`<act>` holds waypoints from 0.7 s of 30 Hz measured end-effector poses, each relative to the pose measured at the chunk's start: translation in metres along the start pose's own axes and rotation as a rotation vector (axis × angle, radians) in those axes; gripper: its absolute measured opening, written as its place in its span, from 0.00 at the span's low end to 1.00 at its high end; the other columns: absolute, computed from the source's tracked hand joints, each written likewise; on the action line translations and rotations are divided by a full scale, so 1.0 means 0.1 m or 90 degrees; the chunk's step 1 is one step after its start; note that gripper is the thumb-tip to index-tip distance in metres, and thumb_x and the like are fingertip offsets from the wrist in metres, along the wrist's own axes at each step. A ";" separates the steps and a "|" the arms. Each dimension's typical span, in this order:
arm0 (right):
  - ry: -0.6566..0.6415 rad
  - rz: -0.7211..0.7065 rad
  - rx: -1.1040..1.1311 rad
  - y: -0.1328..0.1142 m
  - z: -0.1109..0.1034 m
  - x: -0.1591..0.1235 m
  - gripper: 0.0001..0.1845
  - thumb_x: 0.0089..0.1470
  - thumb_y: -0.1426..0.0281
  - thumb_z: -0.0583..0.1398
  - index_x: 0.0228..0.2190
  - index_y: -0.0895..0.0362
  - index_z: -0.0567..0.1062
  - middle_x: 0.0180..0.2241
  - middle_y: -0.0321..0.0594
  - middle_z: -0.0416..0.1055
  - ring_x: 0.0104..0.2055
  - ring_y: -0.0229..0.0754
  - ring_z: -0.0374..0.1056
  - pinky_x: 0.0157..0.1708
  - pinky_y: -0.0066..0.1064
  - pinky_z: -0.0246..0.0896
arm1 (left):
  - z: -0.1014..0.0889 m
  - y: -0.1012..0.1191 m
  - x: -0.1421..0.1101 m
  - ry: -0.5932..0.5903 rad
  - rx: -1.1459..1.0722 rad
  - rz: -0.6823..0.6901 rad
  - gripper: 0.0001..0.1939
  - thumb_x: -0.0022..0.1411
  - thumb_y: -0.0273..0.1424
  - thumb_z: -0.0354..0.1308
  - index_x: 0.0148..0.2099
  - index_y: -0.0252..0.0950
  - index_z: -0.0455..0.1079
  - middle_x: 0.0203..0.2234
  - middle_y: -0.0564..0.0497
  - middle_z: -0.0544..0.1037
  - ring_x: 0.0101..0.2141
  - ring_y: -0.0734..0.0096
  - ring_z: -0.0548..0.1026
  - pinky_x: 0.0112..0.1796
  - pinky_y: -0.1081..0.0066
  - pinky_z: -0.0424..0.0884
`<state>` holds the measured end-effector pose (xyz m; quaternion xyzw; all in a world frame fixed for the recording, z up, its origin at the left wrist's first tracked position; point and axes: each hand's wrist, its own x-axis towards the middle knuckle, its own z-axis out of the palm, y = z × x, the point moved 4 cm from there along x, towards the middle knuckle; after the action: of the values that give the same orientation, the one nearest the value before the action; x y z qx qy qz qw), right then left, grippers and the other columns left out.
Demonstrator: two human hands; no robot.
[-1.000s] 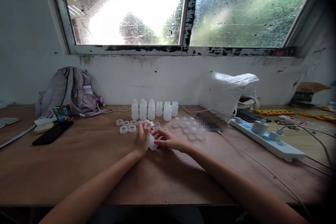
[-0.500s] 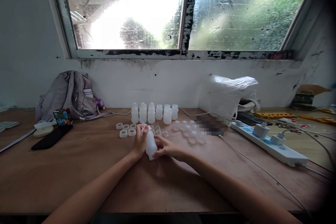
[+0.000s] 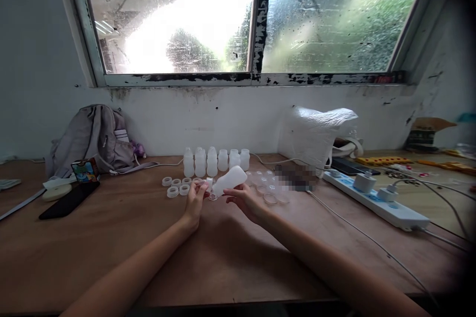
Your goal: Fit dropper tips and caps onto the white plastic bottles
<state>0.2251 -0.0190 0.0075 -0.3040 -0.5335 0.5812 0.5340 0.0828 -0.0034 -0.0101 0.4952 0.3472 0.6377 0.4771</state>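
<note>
Right hand (image 3: 245, 202) clamped on a tilted, waisted, translucent white plastic bottle (image 3: 230, 181), left hand (image 3: 195, 202) pinching a small whitish plastic piece (image 3: 209, 184)

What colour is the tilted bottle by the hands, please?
The tilted bottle is milky white, seen best in the head view.

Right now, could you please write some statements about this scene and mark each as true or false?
1. The bottle in the right hand is tilted. True.
2. The backpack sits right of the power strip. False: the backpack is left of the power strip.
3. The white rings lie left of the clear discs. True.
4. The back-row bottles lie flat. False: the back-row bottles stand upright.
5. The left hand holds a small translucent piece. True.
</note>
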 end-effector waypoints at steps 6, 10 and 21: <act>0.015 -0.023 0.010 -0.07 0.01 -0.02 0.16 0.37 0.70 0.62 0.32 0.58 0.68 0.34 0.40 0.67 0.35 0.39 0.62 0.29 0.28 0.57 | 0.10 -0.12 -0.09 -0.119 -0.116 -0.162 0.15 0.50 0.38 0.55 0.38 0.34 0.63 0.32 0.49 0.71 0.31 0.75 0.70 0.32 0.75 0.65; 0.001 -0.029 0.023 -0.07 0.02 -0.03 0.15 0.37 0.71 0.62 0.32 0.58 0.68 0.33 0.40 0.66 0.36 0.39 0.62 0.31 0.30 0.58 | 0.05 -0.09 -0.04 -0.140 -0.109 -0.178 0.15 0.48 0.37 0.58 0.37 0.34 0.66 0.31 0.50 0.71 0.29 0.77 0.70 0.31 0.76 0.65; -0.010 -0.015 -0.045 -0.08 -0.11 0.02 0.18 0.38 0.69 0.62 0.34 0.59 0.67 0.34 0.41 0.67 0.36 0.41 0.62 0.32 0.30 0.58 | 0.07 -0.15 -0.10 -0.213 -0.118 -0.271 0.13 0.48 0.35 0.59 0.36 0.34 0.67 0.28 0.49 0.73 0.28 0.74 0.72 0.35 0.72 0.67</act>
<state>0.2375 -0.0153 0.0121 -0.3120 -0.5616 0.5580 0.5252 0.0940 -0.0082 -0.0249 0.4638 0.3002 0.4614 0.6942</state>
